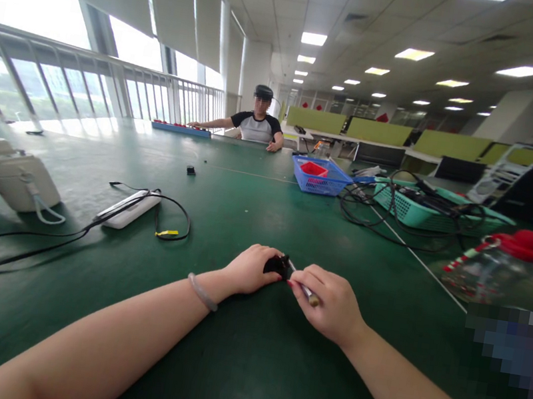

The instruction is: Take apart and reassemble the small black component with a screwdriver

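Observation:
My left hand (251,269) rests on the green table (222,354) with its fingers curled round a small black part (277,266). My right hand (328,302) is closed just to its right, pinching a thin metal tool with a brownish handle (308,292) whose tip points into the black part. Both hands meet at the table's middle, close to me. A thin bracelet sits on my left wrist.
A white power strip (127,208) with a black cable lies at left, a beige device (11,179) beyond it. A blue basket (319,176), a teal tray with cables (414,209) and a red-lidded jar (494,262) stand at right. A person (258,124) sits across the table.

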A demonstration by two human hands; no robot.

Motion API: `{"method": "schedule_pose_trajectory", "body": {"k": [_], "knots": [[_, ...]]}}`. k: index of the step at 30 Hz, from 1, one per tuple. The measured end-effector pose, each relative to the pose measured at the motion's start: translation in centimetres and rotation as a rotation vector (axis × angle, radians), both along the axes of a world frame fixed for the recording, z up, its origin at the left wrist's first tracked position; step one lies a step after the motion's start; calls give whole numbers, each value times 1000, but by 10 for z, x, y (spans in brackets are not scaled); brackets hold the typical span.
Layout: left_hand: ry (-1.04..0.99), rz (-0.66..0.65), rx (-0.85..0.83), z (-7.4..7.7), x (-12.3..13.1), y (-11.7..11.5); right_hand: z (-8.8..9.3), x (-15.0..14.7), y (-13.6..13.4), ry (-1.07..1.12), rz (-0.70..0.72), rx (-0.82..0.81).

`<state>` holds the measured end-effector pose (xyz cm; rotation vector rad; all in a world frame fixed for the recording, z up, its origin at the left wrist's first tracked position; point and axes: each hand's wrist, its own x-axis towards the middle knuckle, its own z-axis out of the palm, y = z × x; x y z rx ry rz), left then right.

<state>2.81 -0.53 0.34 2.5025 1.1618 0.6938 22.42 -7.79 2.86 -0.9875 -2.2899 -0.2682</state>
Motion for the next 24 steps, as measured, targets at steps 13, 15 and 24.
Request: {"method": "schedule_pose_trajectory", "body": {"k": [13,15,24], "knots": [[60,-22,38,-1,0,1,-3,4,9,376,-147,-153],[61,-33,41,0,0,0,-5,7,13,424,-197,-182],[61,-36,16,1,-1,0,-13,22,31,848,-307,-348]]}}
